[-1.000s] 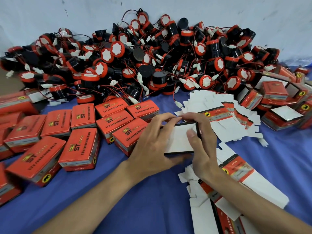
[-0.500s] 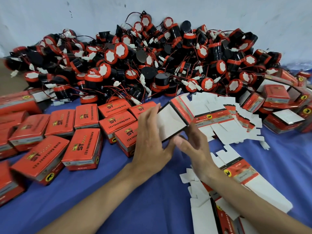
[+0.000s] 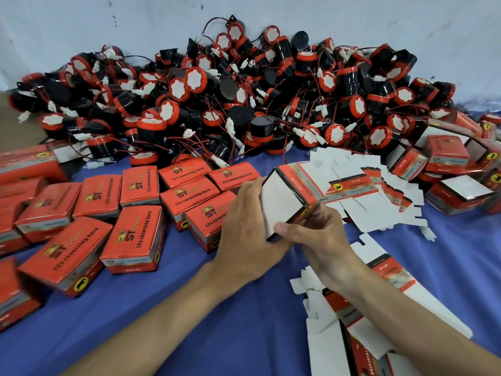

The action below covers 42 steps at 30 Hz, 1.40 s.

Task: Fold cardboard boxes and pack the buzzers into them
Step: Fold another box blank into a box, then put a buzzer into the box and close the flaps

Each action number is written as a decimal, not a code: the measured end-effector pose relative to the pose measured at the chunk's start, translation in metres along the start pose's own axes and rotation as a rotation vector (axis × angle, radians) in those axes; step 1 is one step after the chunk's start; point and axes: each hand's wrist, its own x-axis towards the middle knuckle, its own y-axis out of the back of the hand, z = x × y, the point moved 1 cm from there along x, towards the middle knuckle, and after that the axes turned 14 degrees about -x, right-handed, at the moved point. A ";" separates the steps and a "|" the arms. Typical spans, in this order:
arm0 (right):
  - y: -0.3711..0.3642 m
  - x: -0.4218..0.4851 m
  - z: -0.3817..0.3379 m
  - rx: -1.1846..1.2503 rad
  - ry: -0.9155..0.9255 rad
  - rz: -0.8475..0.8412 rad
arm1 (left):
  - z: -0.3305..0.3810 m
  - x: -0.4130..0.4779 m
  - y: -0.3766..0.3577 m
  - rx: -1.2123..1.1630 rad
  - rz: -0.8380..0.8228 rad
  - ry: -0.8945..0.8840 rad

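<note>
Carton (image 3: pixel 283 204) half-erected, held just above bench (image 3: pixel 217 321) between both hands, white panel up. Left hand (image 3: pixel 245 234) fingers curled round left side; right hand (image 3: pixel 322 240) thumb and fingers pinch lower corner. Thin glossy card: likely light, flexible, easily creased, slightly slippery. Best gripped at edges and corners, not flat faces. Buzzers (image 3: pixel 244 104) heaped behind, wires likely to tangle
</note>
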 end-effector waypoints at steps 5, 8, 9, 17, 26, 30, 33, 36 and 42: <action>0.002 0.001 -0.005 -0.123 0.070 0.018 | -0.002 0.001 0.001 0.001 -0.057 0.005; 0.002 0.001 -0.004 -0.338 0.128 0.189 | -0.004 0.000 0.000 0.069 -0.081 -0.033; 0.003 0.002 -0.004 -0.438 0.127 0.266 | -0.004 0.000 0.000 0.095 -0.094 -0.044; 0.014 0.002 -0.003 -1.391 0.517 0.369 | -0.004 -0.002 0.003 -0.093 0.002 -0.186; 0.008 -0.006 -0.006 -1.396 0.584 -0.164 | -0.009 0.001 -0.001 0.074 0.030 -0.159; 0.017 0.003 -0.027 -1.055 0.736 0.235 | -0.008 0.002 -0.001 0.134 0.052 -0.131; 0.021 0.038 -0.055 -0.736 0.723 0.492 | -0.002 0.002 0.000 0.189 0.098 -0.113; 0.025 0.094 -0.078 -0.482 0.350 0.456 | 0.002 0.000 -0.001 0.268 0.151 -0.207; -0.005 0.179 -0.048 -1.121 -0.190 -0.503 | 0.014 -0.009 -0.007 0.424 -0.144 -0.606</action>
